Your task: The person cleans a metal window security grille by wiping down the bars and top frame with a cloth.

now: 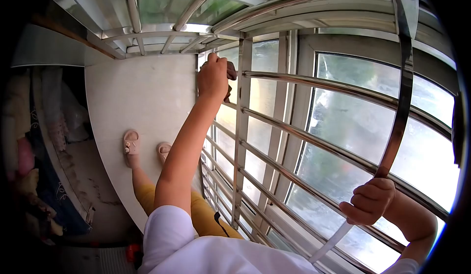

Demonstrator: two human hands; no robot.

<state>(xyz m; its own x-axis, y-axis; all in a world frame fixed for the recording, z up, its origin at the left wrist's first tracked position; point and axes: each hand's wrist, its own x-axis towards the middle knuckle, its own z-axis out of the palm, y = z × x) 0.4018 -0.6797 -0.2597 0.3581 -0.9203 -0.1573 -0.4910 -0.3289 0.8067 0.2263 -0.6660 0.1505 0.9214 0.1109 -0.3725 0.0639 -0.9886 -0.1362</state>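
My left hand [214, 77] is closed around a dark brown cloth [231, 71], pressed against the metal railing near its upright post [243, 127]. Part of the cloth hangs below the hand, by the bars. On the right, my right hand [371, 200] is wrapped round a long metal bar [405, 78] that curves down from the top of the view. Horizontal metal bars [314, 137] run between the hands, with window panes [348, 122] behind them.
Below is a pale floor [142, 87] where my feet stand in pink slippers [131, 142]. At the left, an open compartment holds folded fabrics [46, 156] and a plastic bag [76, 112]. More metal bars [201, 2] cross overhead.
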